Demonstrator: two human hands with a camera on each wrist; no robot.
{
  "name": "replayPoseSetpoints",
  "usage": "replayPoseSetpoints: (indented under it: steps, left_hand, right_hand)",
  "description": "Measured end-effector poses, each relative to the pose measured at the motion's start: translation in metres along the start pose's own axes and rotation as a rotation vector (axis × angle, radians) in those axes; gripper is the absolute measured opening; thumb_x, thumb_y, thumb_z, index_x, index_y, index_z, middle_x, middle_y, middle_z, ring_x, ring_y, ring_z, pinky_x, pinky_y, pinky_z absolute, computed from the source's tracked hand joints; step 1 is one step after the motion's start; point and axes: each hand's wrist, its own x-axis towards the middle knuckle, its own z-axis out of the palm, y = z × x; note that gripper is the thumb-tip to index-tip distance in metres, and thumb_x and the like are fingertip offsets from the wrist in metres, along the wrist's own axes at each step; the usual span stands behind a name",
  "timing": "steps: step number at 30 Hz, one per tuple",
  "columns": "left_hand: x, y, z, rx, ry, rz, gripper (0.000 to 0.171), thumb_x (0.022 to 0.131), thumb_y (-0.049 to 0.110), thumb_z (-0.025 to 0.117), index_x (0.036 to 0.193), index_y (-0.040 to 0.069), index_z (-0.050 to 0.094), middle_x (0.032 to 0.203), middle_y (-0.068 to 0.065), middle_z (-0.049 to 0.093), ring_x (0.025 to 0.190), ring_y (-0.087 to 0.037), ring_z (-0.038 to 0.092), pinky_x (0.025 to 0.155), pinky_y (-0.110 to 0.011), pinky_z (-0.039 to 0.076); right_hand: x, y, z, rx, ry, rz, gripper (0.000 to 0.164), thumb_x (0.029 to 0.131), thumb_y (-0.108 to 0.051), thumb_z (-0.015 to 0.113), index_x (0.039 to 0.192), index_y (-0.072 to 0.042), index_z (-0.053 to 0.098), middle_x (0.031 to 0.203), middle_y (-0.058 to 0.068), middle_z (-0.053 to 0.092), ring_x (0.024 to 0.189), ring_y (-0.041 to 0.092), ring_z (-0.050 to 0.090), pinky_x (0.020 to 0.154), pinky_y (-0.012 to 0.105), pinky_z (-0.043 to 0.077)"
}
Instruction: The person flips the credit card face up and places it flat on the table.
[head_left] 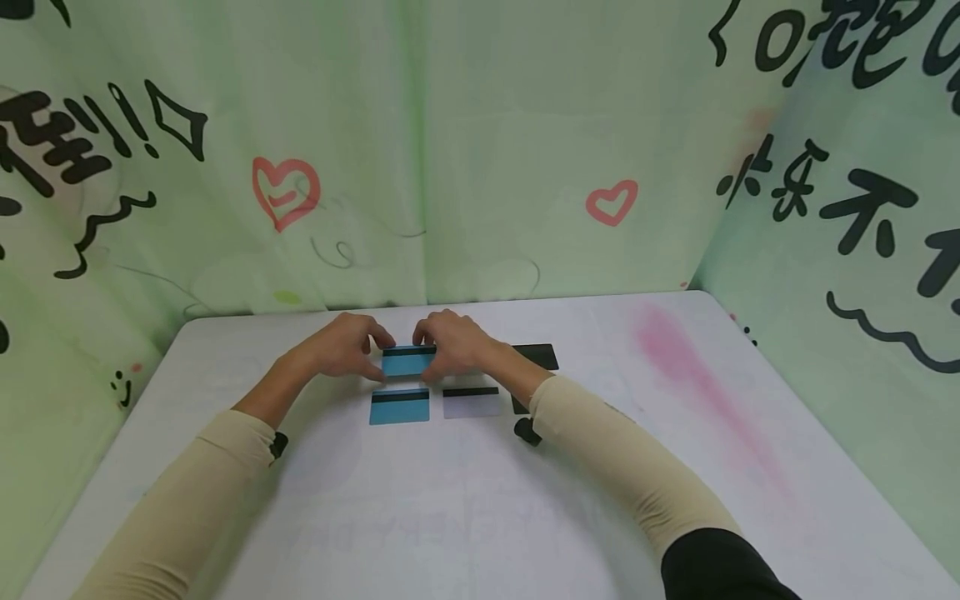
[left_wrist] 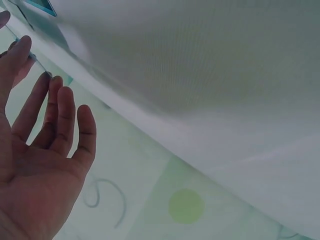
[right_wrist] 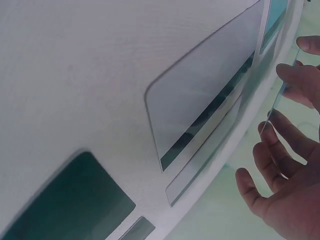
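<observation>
Both hands pinch one blue card [head_left: 408,363] with a dark stripe along its far side. My left hand [head_left: 339,346] grips its left end between thumb and finger, and my right hand [head_left: 459,343] grips its right end the same way. In the right wrist view the card shows edge-on above the tabletop, between fingertips and thumb. Just nearer on the table lies a second blue card [head_left: 400,410] with a dark stripe. Right of that is a pale lavender card [head_left: 471,405], also striped.
Two black cards lie at the right, one farther back [head_left: 538,357], the other black card [head_left: 519,407] mostly behind my right forearm. Behind the lavender card sits another pale card [right_wrist: 205,147]. A green curtain [head_left: 487,167] stands along the back edge of the white table [head_left: 360,517].
</observation>
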Motion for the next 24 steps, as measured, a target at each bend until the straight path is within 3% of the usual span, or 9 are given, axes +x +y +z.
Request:
replayPoseSetpoints:
  steps: [24]
  left_hand:
    - [0.003,0.0,0.011,-0.063,0.095,0.017,0.048,0.077,0.025,0.093,0.117,0.006,0.077,0.115,-0.008,0.077,0.093,-0.023,0.064,0.082,-0.035,0.053]
  right_hand:
    - [-0.001,-0.006,-0.001,0.008,0.04,-0.031,0.05,0.081,-0.038,0.086,0.124,-0.015,0.073,0.115,0.003,0.071,0.112,0.022,0.06,0.094,0.048,0.051]
